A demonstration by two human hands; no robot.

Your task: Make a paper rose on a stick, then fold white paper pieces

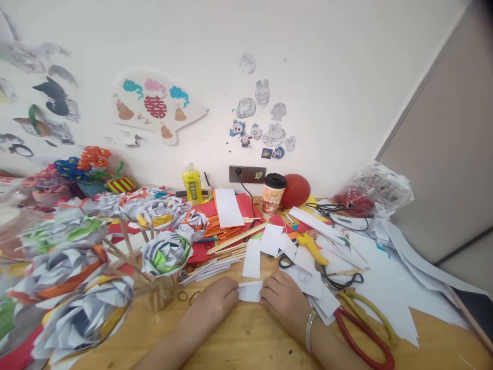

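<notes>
A small white piece of paper lies at the near middle of the wooden table, with a fold or edge along its top. My left hand has its closed fingers at the paper's left end. At the right end my right hand, with a bracelet on its wrist, grips it with bent fingers. Thumbs and fingertips are partly hidden. Just beyond the hands lie a white paper strip and more cut paper pieces. Rubber bands are close to my left hand.
Paper flowers on sticks crowd the left side. Large scissors and a yellow glue gun lie to the right, near white paper sheets. Wooden sticks, a yellow drink bottle, a lidded cup and a red balloon stand behind.
</notes>
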